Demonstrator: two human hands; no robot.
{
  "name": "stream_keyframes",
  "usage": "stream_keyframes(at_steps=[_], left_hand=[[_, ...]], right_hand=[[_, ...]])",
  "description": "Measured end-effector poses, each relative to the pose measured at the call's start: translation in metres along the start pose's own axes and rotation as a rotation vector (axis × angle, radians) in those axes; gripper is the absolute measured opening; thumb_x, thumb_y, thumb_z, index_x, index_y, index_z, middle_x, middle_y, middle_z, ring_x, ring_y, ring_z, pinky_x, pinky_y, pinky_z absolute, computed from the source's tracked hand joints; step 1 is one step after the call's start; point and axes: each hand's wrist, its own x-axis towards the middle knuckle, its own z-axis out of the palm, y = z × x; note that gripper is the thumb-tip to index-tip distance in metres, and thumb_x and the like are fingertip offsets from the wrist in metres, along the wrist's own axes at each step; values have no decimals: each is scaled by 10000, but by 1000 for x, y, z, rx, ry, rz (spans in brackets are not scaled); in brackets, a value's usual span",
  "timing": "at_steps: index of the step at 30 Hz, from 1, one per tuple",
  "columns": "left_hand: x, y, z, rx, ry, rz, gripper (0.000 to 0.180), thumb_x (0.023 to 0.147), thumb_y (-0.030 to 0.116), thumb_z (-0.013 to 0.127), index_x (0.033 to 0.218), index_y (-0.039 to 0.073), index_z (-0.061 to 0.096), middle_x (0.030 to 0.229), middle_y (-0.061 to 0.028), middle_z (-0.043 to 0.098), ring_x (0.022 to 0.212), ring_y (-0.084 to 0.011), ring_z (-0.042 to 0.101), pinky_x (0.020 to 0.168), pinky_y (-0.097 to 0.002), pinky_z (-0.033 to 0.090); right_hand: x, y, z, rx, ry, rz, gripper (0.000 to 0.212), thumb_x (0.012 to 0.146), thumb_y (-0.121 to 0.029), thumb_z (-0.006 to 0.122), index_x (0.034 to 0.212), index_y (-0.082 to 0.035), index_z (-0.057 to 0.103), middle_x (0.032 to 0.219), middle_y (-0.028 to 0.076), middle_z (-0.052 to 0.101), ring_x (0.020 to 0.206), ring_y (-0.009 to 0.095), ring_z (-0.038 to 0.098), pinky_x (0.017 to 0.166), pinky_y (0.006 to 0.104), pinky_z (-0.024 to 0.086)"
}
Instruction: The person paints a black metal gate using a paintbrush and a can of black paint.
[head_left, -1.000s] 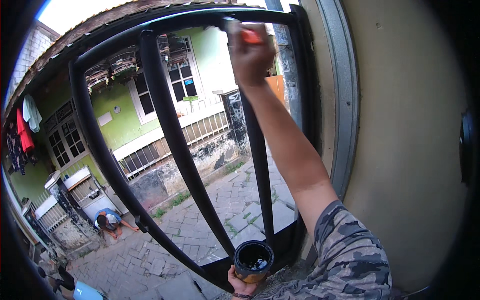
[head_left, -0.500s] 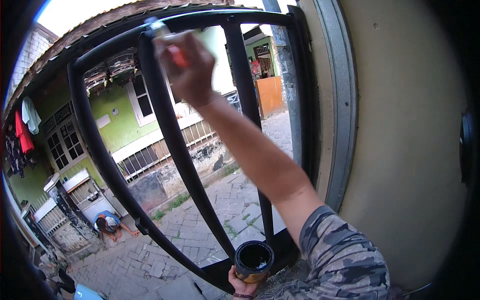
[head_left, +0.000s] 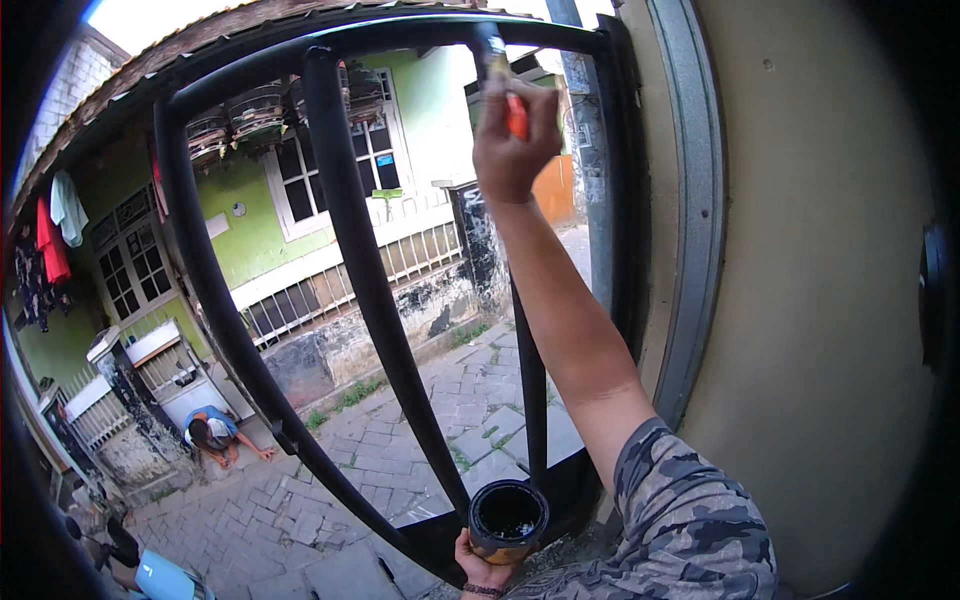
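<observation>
My right hand point(head_left: 517, 145) is raised high, closed round the red handle of a paintbrush point(head_left: 514, 112). Its bristles meet the top rail of a black metal gate point(head_left: 375, 300), near the head of the upright bar nearest the right post. Low in front of me, my left hand point(head_left: 482, 565) grips an open paint can point(head_left: 500, 550). Black paint coats the can's inside and rim, and a few pale glints show within. The can sits close to the foot of the bars.
A beige wall point(head_left: 810, 330) with a metal channel point(head_left: 690, 200) rises on my right. Beyond the bars lie a paved lane point(head_left: 300, 510) and a green house point(head_left: 250, 250). A person point(head_left: 215, 435) crouches across the lane. Part of a light-blue motorbike point(head_left: 165, 577) shows at lower left.
My right hand has swept the paintbrush rightward along the top rail, from the second upright toward the third. My left hand and the paint can have stayed almost in place.
</observation>
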Motion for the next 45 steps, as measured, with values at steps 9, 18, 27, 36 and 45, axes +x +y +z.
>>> stream_keyframes(at_steps=[9,18,27,36,45], left_hand=[[10,-2,-20,63,101,134,651,819,589,430,1265,137,571,1329,-161,552,1206,-432,506,984,-678,365],[17,2,-40,-134,48,-41,612,824,575,448,1238,147,592,1311,-155,567,1191,-421,520,983,-666,379],[31,-1,-44,17,36,-12,920,748,674,389,1453,83,378,1376,-289,462,1224,-505,462,938,-617,416],[34,-3,-64,28,82,7,920,741,695,379,1450,108,384,1390,-263,457,1254,-550,403,960,-601,420],[17,13,-8,43,312,97,742,868,611,345,1432,136,420,1396,-192,484,1196,-484,501,891,-648,468]], right_hand=[[-34,-72,60,340,-103,-54,134,852,-49,673,858,-41,539,744,138,567,664,322,612,604,409,484],[-12,-10,16,290,-55,165,125,871,-99,699,886,-55,583,790,118,651,732,263,690,599,339,526],[26,13,-47,-27,25,-247,194,902,-177,701,938,-30,580,860,57,660,743,138,650,646,277,520],[30,130,-80,43,282,158,180,886,-42,673,920,-15,499,902,174,664,775,202,698,712,278,595],[11,84,-64,476,18,278,219,877,-122,703,925,-24,513,888,99,638,815,141,661,768,238,537]])
